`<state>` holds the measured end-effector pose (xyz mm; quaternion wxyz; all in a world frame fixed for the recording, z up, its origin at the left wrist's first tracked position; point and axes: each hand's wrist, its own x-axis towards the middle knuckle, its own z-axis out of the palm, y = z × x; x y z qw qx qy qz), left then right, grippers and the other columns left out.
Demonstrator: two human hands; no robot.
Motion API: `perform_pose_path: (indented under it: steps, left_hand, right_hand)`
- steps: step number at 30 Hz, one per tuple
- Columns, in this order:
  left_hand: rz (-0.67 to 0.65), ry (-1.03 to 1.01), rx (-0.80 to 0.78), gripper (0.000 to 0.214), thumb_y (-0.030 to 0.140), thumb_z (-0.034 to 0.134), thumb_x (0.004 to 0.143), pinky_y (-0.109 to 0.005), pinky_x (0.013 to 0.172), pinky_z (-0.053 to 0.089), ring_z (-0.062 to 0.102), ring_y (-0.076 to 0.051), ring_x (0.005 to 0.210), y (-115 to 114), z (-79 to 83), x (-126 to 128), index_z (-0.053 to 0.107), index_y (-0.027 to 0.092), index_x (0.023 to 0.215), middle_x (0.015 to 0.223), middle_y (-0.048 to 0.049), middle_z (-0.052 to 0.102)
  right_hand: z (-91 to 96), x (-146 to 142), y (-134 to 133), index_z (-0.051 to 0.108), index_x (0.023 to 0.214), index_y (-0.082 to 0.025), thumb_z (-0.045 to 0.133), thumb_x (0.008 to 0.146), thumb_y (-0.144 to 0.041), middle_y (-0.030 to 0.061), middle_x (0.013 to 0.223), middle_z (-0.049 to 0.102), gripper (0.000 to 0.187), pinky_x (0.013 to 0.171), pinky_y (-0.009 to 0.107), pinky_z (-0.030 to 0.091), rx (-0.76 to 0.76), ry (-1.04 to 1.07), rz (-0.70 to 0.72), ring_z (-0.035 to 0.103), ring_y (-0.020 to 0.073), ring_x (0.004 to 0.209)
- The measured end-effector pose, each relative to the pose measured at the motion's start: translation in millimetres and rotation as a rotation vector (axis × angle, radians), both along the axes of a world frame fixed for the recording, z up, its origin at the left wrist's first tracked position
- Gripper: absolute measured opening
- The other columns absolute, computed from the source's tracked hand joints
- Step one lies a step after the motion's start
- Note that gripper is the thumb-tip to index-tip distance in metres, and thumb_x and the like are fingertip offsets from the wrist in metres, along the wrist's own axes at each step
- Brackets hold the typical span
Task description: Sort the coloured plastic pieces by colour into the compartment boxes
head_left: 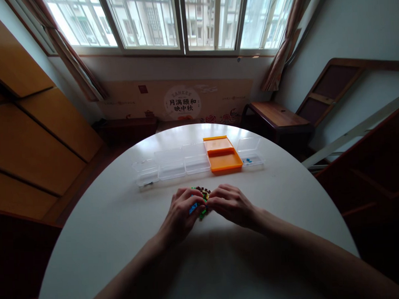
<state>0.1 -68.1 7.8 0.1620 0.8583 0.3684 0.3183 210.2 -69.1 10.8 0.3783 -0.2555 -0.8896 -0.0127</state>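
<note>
A small pile of mixed pieces [204, 193], in green, brown, yellow and blue, lies on the white table. My left hand [184, 207] is at the pile's left side, thumb and fingers curled together. Blue pieces [193, 208] show in the gap between its thumb and index finger; whether they lie on the table or in the palm I cannot tell. From the right, my right hand [231, 203] reaches over the pile with its fingers pinched. The fingertips of both hands meet or nearly meet, and what they hold is too small to make out.
Beyond the hands, clear plastic boxes [171, 170] with raised lids stand in a row on the round white table [130, 232]. Among them is an open orange box [224, 160]. A clear box [253, 159] on the right holds some blue pieces; the leftmost box [148, 180] holds something dark.
</note>
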Motion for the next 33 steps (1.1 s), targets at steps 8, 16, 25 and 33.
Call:
perform_pose_path:
  steps: [8, 16, 25, 33]
  left_hand:
    - [0.107, -0.021, 0.051, 0.014, 0.029, 0.057, 0.088, -0.04, 0.088, 0.046, 0.056, -0.022, 0.097, 3.7, -3.6, -3.0, 0.069, 0.023, 0.092, 0.099, -0.0056, 0.066]
    - [0.182, -0.034, 0.077, 0.014, 0.029, 0.057, 0.087, -0.042, 0.087, 0.045, 0.056, -0.023, 0.098, 6.1, -6.5, -4.6, 0.069, 0.022, 0.088, 0.096, -0.0059, 0.067]
    - [0.194, -0.017, 0.074, 0.014, 0.029, 0.057, 0.087, -0.042, 0.087, 0.044, 0.056, -0.023, 0.098, 5.5, -6.1, -6.3, 0.069, 0.022, 0.088, 0.095, -0.0058, 0.067]
    - [0.29, 0.056, 0.074, 0.018, 0.016, 0.053, 0.081, -0.043, 0.09, 0.04, 0.054, -0.024, 0.101, 10.8, -12.8, -12.7, 0.068, 0.022, 0.089, 0.099, -0.005, 0.066]
  right_hand:
    - [-11.4, 15.5, 13.4, 0.065, 0.084, -0.02, 0.054, 0.093, -0.025, 0.0044, 0.079, 0.068, 0.015, 0.067, 0.029, 0.047, -0.064, 0.065, -0.101, 0.058, 0.0159, 0.071]
    - [-31.9, 97.6, 61.7, 0.07, 0.085, -0.016, 0.058, 0.084, -0.035, 0.0069, 0.079, 0.068, 0.022, 0.066, 0.032, 0.047, -0.202, 0.429, -0.815, 0.056, 0.0177, 0.063]
    - [-43.5, 129.9, 78.0, 0.072, 0.091, -0.013, 0.055, 0.08, -0.04, 0.009, 0.08, 0.069, 0.034, 0.064, 0.033, 0.047, -0.278, 0.484, -0.967, 0.055, 0.0183, 0.061]
    - [-39.9, 119.9, 72.4, 0.072, 0.088, -0.013, 0.055, 0.08, -0.031, 0.0084, 0.081, 0.069, 0.026, 0.067, 0.033, 0.048, -0.252, 0.466, -0.899, 0.055, 0.0178, 0.062]
